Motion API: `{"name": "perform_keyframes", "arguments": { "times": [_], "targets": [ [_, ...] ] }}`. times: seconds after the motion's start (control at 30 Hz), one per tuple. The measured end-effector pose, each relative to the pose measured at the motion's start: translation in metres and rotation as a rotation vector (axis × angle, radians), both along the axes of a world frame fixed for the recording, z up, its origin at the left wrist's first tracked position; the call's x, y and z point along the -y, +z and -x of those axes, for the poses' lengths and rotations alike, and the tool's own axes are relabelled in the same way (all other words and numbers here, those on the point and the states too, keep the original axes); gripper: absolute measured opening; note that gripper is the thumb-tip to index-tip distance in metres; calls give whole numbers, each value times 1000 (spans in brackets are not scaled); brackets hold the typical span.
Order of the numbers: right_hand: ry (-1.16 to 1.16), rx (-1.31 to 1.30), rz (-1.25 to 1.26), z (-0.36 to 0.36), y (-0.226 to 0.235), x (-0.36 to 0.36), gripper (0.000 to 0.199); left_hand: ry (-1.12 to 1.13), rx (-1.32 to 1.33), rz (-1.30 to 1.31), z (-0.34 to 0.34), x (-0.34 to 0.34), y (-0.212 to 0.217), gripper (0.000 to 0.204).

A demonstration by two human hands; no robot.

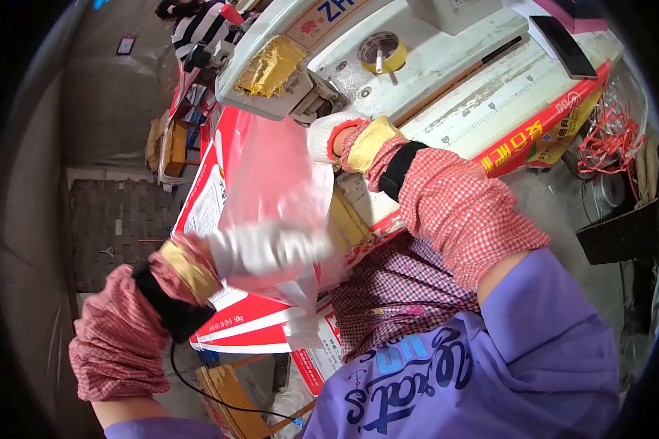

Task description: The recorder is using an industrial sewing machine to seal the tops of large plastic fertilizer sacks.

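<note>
My left hand [267, 252], in a white glove, is smeared by motion over a red and white printed bag [245, 325]. Thin clear plastic film [267, 164] hangs around it, and its fingers cannot be made out. Close to the needle end of a large pale sewing machine [252, 62] is my right hand [328, 135], also gloved in white. It lies at the film's upper right edge; its fingers are hidden, so any grip cannot be told. Red checked sleeve covers with black bands wrap both my forearms.
A roll of yellow tape [394, 55] sits on the machine bed. Farther right lie a dark phone [565, 47] and tangled red string [611, 139]. Another person in striped clothing [201, 33] is at the upper left. A wooden piece [231, 399] stands below the bags.
</note>
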State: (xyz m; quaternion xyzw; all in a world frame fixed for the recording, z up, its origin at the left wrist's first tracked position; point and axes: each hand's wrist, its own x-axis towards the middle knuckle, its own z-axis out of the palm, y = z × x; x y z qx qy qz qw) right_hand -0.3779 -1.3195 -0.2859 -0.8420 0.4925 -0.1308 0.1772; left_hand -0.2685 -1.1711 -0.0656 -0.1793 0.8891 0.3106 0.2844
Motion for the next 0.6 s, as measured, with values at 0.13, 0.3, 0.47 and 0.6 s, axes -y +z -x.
{"name": "perform_keyframes", "arguments": {
  "times": [0.13, 0.3, 0.47, 0.6],
  "targets": [
    [-90, 76, 27, 14, 47, -44, 37, 223, 608, -99, 0, -43, 18, 40],
    [-120, -144, 165, 23, 100, -85, 17, -301, 1063, 105, 45, -88, 56, 13],
    [60, -38, 573, -5, 85, -139, 14, -504, 493, -3, 62, -126, 4, 10],
    [253, 245, 231, 17, 87, -168, 22, -401, 226, -35, 57, -103, -17, 17]
  ]
}}
